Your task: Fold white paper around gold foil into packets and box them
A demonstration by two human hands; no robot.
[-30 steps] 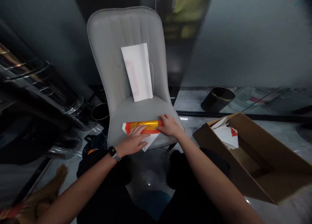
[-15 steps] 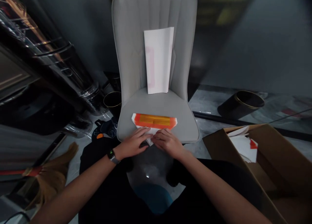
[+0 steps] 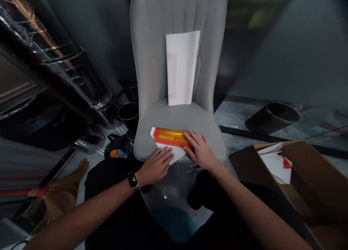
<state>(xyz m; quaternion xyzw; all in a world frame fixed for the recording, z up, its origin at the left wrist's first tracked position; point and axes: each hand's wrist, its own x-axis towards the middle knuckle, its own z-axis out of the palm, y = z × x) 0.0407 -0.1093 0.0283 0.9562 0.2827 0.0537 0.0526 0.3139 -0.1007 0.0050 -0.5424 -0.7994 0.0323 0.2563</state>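
A sheet of white paper folded to a downward point (image 3: 175, 154), with an orange-red and gold band (image 3: 171, 135) along its top, lies on the front of the grey chair seat. My left hand (image 3: 156, 166) rests its outstretched fingers on the paper's lower left edge. At the right end of the band lies my right hand (image 3: 201, 151), fingers and thumb spread over the paper and hiding that end. Against the chair's backrest leans a stack of white folded paper (image 3: 181, 69) with faint pink marks.
The grey chair (image 3: 174, 116) stands in front of me. On the right is an open cardboard box (image 3: 310, 170) with folded white papers (image 3: 277, 166) inside. A black bin (image 3: 129, 114) stands left of the chair. A straw broom (image 3: 58, 197) lies at the lower left.
My right hand has moved right, from the paper's point to the right end of the band. My left hand has shifted slightly. The view has swung a little left.
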